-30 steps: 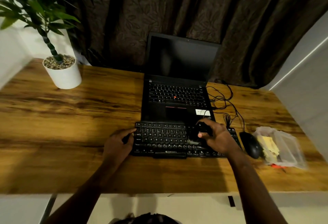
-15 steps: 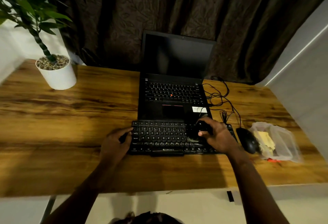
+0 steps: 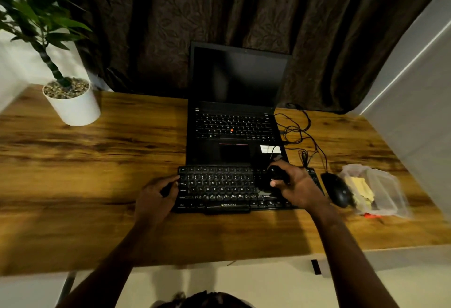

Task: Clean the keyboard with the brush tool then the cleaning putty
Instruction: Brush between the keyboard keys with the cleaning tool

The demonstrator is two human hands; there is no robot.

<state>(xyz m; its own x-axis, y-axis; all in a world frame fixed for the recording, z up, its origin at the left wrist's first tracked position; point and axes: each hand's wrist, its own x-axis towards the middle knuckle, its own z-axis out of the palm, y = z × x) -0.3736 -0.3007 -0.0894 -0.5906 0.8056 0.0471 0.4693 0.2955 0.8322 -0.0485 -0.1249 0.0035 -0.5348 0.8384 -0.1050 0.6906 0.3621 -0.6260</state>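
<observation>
A black external keyboard [image 3: 219,189] lies on the wooden desk in front of a laptop. My right hand [image 3: 296,185] grips a small black brush tool [image 3: 274,177] over the keyboard's right half, its bristle end down among the keys. My left hand [image 3: 153,197] rests at the keyboard's left edge, fingers curled against it and holding it steady. A clear plastic container [image 3: 380,190] with yellowish putty [image 3: 361,188] inside sits at the right of the desk.
An open black laptop [image 3: 234,122] stands behind the keyboard, screen dark. A black mouse [image 3: 336,189] lies between the keyboard and the container, its cables [image 3: 300,131] tangled behind. A potted plant [image 3: 70,102] stands at the back left. The desk's front edge [image 3: 219,262] is near me.
My right hand with the brush has shifted only slightly over the keyboard's right half. The view has drifted a little; my left hand stays at the left edge.
</observation>
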